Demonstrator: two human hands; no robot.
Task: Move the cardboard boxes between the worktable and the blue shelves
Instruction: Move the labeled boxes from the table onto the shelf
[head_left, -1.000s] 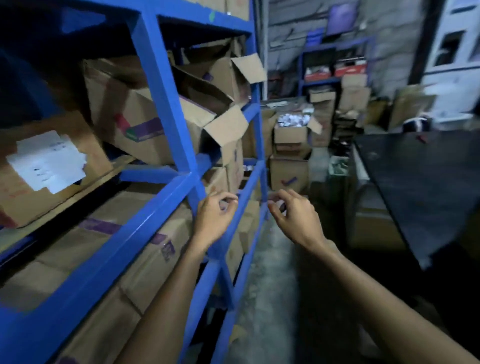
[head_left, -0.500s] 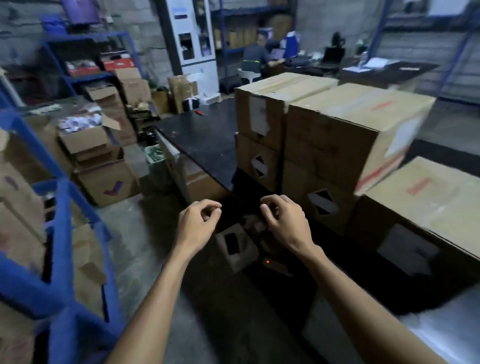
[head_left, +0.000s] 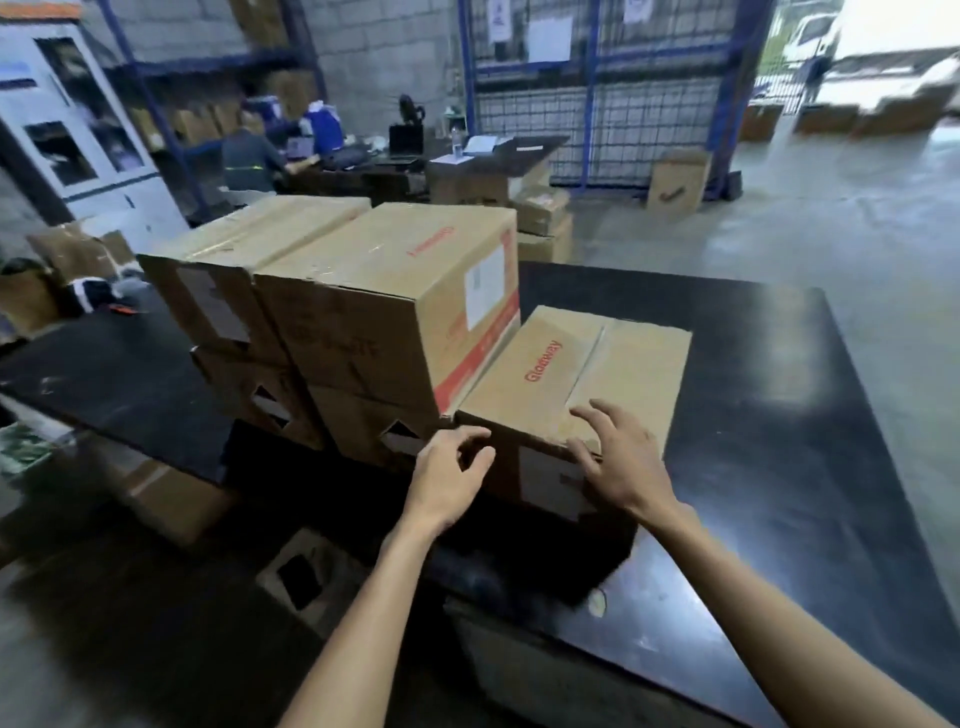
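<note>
Several cardboard boxes stand on the black worktable (head_left: 779, 415). A low box with red lettering (head_left: 582, 369) is nearest to me. Beside it on the left rises a taller stack, topped by a big box with a red stripe (head_left: 395, 296) and a second box (head_left: 228, 270). My left hand (head_left: 447, 478) hovers at the low box's near left corner, fingers apart, holding nothing. My right hand (head_left: 618, 457) is spread at the box's near top edge, fingertips on or just above the cardboard. The blue shelves I faced before are out of view.
A person in a dark top (head_left: 249, 156) sits at a desk at the back. More boxes (head_left: 675, 182) stand on the concrete floor by a blue wire fence (head_left: 597, 93). A white cabinet (head_left: 67, 130) is at the far left. A concrete block (head_left: 306, 577) lies by the table.
My view has swung from the blue shelves round to the worktable. Both hands have moved forward, from empty air to the near edge of the low box, and have spread wider.
</note>
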